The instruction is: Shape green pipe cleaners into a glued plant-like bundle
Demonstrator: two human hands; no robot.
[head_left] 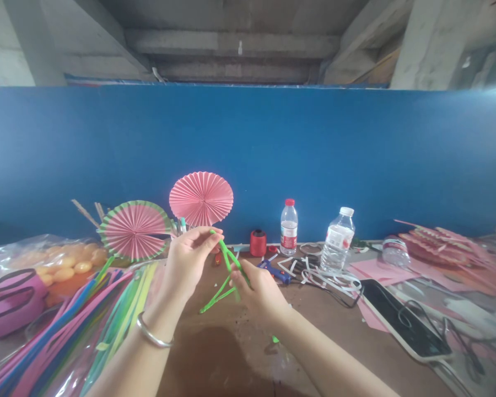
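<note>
Above the brown table (pixel 314 336), the left hand (pixel 192 256) pinches a green strip (pixel 225 253) near its top. The right hand (pixel 260 289) grips it lower, fingers closed.

Brown tabletop, crowded edges

Left of the left hand (pixel 194 256), colourful pipe cleaners (pixel 72 325) lie on the brown tabletop (pixel 215 353); beyond the right hand (pixel 262 289), a blue glue gun (pixel 276 271); farther right, a smartphone (pixel 405 320).
</note>
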